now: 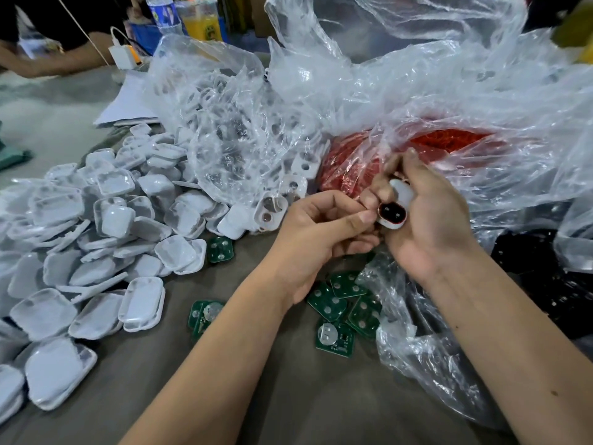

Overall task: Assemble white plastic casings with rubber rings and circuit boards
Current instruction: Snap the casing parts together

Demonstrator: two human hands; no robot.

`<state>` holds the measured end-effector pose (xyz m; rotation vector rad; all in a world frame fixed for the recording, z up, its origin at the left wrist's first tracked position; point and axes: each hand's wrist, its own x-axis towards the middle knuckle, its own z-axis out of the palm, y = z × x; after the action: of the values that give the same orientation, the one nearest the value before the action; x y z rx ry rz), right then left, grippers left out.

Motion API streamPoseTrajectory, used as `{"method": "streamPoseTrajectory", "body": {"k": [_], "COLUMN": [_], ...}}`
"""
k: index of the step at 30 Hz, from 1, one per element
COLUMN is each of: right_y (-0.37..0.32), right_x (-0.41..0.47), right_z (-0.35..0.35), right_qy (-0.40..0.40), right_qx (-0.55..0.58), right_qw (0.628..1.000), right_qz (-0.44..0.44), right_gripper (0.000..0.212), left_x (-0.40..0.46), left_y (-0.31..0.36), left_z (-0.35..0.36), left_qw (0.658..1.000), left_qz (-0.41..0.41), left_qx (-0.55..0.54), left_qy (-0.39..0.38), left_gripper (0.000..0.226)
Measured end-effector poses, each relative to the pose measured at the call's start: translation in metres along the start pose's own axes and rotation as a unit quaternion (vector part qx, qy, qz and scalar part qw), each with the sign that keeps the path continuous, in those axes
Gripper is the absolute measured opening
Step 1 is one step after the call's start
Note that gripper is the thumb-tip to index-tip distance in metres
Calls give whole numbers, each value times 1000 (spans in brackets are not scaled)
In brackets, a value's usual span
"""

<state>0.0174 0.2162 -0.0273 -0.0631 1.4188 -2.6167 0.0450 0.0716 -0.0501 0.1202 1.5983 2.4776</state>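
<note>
Grey table point(250, 396) (cluttered); right hand point(430, 226) fingers grip casing point(396, 203); left hand point(321, 232) pinches it.

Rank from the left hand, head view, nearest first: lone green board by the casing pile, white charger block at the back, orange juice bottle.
From the left hand:
1. Lone green board, just to its left on the table, at the edge of the casing pile.
2. White charger block, far back left.
3. Orange juice bottle, at the back edge, beyond the charger.
</note>
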Motion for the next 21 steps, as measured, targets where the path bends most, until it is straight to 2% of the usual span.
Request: {"method": "streamPoseTrajectory", "body": {"k": [6, 8, 11, 14, 16, 20, 21], "right_y": [-6, -8, -7, -4, -3, -8, -11], "right_x": [9, 12, 14, 14, 12, 11, 12], "right_z": [-3, -3, -3, -4, -2, 6, 10], "right_qy": [16, 12, -22, -63, -90, -71, -60], "right_qx": [7, 4, 11, 29, 36, -23, -36], "right_qw": [1000, 1000, 999, 997, 994, 996, 996], "right_qz": [-17, -6, 33, 44, 40, 51, 55], "right_gripper": [65, 58, 14, 36, 40, 10, 14], "left_x": [0, 1, 2, 2, 4, 6, 7], "left_y": [0, 0, 0, 4, 7, 9, 10], "left_z": [2, 2, -1, -3, -6, -7, -4], "left_qw": [999, 998, 998, 999, 996, 987, 984], "left_qz": [27, 29, 32, 53, 67, 96, 106], "left_qx": [28, 25, 17, 10, -6, -4, -4], "left_qy": [-38, -40, -41, 2, 55, 130, 140], "left_gripper": [9, 10, 11, 14, 16, 22, 23]}}
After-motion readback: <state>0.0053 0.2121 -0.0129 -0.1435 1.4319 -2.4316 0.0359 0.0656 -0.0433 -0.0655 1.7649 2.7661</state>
